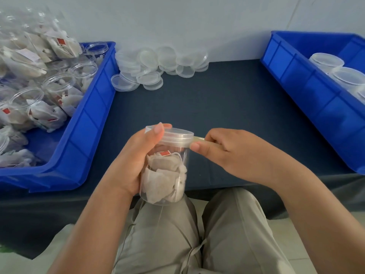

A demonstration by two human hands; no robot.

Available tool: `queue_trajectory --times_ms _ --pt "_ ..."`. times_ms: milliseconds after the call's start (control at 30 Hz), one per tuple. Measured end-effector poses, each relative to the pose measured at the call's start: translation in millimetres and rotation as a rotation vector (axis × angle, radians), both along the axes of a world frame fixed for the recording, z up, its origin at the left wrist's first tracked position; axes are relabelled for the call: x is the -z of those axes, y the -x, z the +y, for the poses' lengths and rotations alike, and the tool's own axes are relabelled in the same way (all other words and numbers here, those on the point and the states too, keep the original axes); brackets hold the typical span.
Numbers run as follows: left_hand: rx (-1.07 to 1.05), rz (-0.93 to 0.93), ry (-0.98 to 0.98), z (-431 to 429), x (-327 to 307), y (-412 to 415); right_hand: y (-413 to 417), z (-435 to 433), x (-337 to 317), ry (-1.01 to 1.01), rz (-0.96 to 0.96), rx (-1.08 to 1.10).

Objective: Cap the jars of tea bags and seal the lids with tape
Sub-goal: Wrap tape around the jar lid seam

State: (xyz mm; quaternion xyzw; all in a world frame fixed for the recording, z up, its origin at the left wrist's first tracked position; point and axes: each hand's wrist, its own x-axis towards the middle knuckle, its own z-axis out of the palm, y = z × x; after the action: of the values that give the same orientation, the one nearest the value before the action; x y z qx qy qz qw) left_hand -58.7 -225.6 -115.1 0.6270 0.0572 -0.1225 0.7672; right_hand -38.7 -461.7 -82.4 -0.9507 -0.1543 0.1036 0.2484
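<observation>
Taping step on this one, I'd say. The clear round plastic jar (166, 175) stuffed with white paper tea bags (162, 171) is down at 6 o'clock, base apparently resting on the person's knee just off the bench edge, and its translucent plastic lid (175, 136) is already on. The left hand (134, 155) comes in from 9 o'clock, fingers (158, 129) wrapped round the jar wall with the thumb up against the lid rim. The right hand (227, 149) at 3 o'clock has its fingers (199, 146) pinched tight on a yellowish strip of tape (199, 138), whose end touches the lid's side. Next up is probably turning the jar while pulling the tape taut along the lid-to-jar seam, no wrinkles. Further out is the dark blue bench (217, 107), then a heap of spare clear lids (158, 64) at 12 o'clock. A blue plastic bin (94, 107) of uncapped jars (59, 84) is at 10, and another blue bin (306, 91) holding capped jars (325, 62) at 2.
</observation>
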Motion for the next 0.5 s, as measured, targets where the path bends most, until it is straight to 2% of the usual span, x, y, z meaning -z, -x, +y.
queue_trajectory --times_ms 100,267,500 --pt "0.033 0.055 0.093 2 5 -1 -2 -2 0 -0.023 0.034 -0.002" --pt "0.026 0.034 0.107 1 10 -2 -5 -2 -1 -0.034 0.057 -0.019" --pt "0.032 -0.064 -0.111 7 10 -4 -6 2 -2 0.042 -0.010 0.034"
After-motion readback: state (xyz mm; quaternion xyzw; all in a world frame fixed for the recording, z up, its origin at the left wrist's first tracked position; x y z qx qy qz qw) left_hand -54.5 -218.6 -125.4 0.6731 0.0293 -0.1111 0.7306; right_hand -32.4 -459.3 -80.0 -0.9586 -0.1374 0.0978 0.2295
